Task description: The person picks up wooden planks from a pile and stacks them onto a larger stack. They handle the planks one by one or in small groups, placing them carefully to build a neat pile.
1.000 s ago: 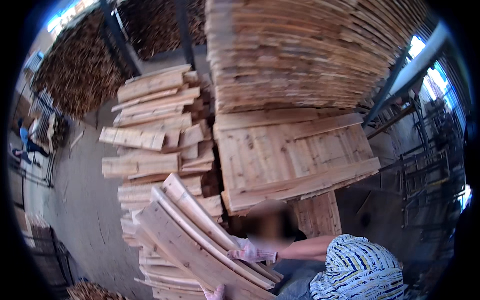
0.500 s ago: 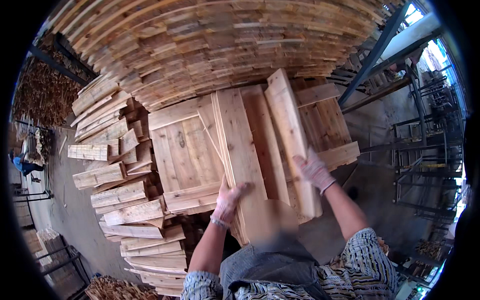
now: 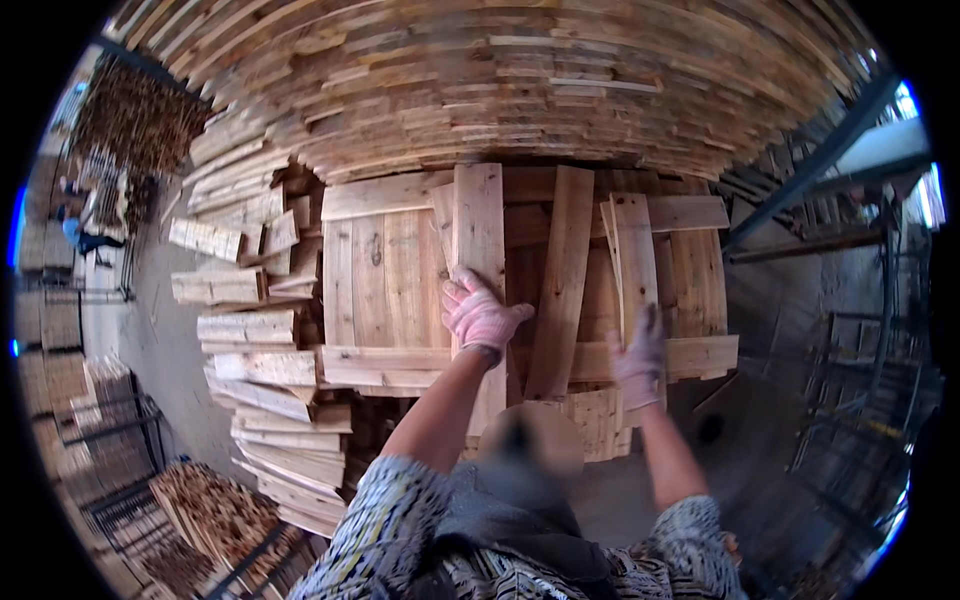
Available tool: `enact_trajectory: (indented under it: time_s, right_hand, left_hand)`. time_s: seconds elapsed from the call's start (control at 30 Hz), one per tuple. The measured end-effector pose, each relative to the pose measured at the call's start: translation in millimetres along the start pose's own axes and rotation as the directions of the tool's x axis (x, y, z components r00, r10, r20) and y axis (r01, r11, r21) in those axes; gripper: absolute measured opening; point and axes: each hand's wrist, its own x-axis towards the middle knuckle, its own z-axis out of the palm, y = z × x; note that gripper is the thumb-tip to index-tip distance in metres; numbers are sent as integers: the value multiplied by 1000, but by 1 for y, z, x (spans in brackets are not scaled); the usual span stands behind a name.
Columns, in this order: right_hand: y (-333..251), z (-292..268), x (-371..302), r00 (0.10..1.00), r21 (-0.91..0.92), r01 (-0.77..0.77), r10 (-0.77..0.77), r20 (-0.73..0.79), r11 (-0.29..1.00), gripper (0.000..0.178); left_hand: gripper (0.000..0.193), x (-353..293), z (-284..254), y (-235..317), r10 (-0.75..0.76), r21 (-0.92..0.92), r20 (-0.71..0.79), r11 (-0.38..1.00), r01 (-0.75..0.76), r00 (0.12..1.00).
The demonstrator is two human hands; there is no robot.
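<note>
Both of my hands wear light pinkish work gloves. My left hand (image 3: pixel 482 316) lies on an upright-running wooden plank (image 3: pixel 478 220), its fingers spread and thumb out to the right. My right hand (image 3: pixel 640 362), somewhat blurred, touches the lower part of another plank (image 3: pixel 633 250) with thumb and fingers apart. Between the hands a third plank (image 3: pixel 562 285) lies at a slight slant. These loose planks rest across a wide panel of boards (image 3: pixel 385 265) with crosspieces along its far and near edges. A thin board's edge shows under the right-hand plank.
Behind the panel rises a tall stack of boards (image 3: pixel 480 110). Loose short boards (image 3: pixel 255 330) are piled along the left. Metal frames stand at the right, with a slanted steel beam (image 3: pixel 815 165). Far left, another person (image 3: pixel 85 238) is bent near a rack.
The thick bunch of planks has been spread out into separate planks over the panel. My left hand has moved from the bunch's side to a plank's top. My right hand has moved slightly right.
</note>
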Motion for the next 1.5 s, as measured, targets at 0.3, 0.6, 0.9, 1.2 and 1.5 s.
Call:
enact_trajectory:
  time_s: [0.3,0.6,0.9,1.2,1.5]
  right_hand:
    - [-115,28,-56,931,470,-123,-63,360,874,82]
    - [-218,114,21,806,3,-367,316,501,930,120]
    - [-223,127,20,900,-119,-302,324,291,946,118]
    - [-302,182,10,968,149,-171,138,211,974,108]
    - [-242,170,22,954,-274,-228,270,127,934,74]
  left_hand:
    - [116,40,-9,-62,-38,-209,121,976,63,992]
    - [113,92,-34,-117,-166,190,-70,966,176,984]
    - [118,114,-83,-202,-23,4,-59,1000,24,998]
    - [116,151,-59,-228,-20,-179,6,984,21,1000]
    - [97,198,-49,-320,48,-510,-56,858,-69,997]
